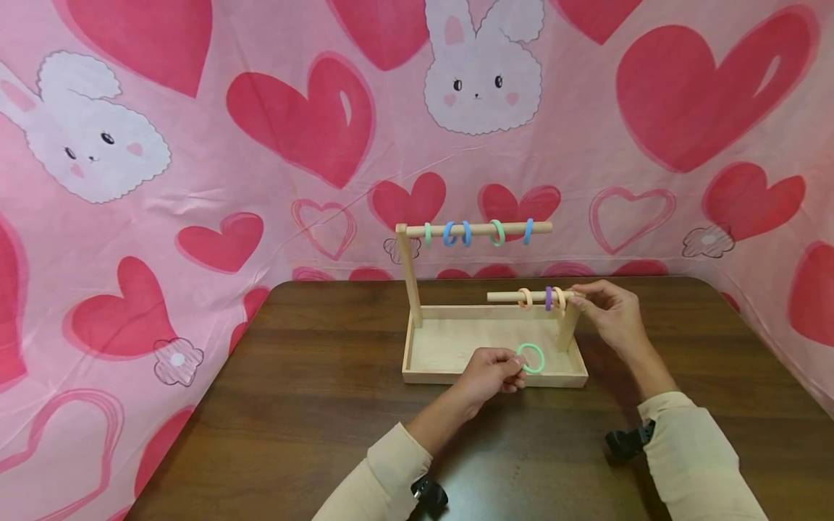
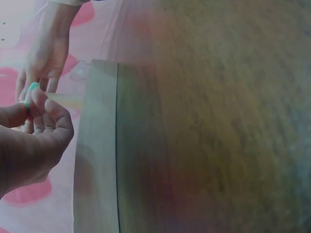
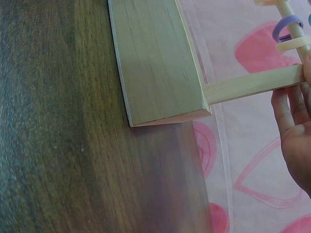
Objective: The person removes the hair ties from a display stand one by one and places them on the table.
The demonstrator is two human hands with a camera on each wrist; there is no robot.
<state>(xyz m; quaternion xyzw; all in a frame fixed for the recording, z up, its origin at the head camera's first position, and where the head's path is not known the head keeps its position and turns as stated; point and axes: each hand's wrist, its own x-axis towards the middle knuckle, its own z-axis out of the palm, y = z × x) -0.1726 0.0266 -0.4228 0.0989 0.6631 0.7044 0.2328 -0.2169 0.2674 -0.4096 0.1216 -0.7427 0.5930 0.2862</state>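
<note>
My left hand (image 1: 490, 376) pinches a light green ring (image 1: 541, 359) between thumb and fingers, in front of the wooden stand's tray (image 1: 495, 378). The ring appears edge-on in the left wrist view. My right hand (image 1: 615, 318) grips the top of the short post (image 3: 257, 85), at the right end of the lower bar (image 1: 504, 297). On that bar hang a peach ring (image 1: 525, 298), a purple ring (image 3: 286, 26) and a second peach ring (image 3: 291, 43). The upper bar (image 1: 482, 230) carries several green and blue rings, spaced apart.
A tall post (image 1: 409, 278) at the tray's left holds up the upper bar. The stand sits on a dark wooden table (image 1: 313, 376). Behind it hangs a pink cloth (image 1: 391, 145) with hearts and rabbits. A black wrist camera (image 1: 628, 441) is on the right sleeve.
</note>
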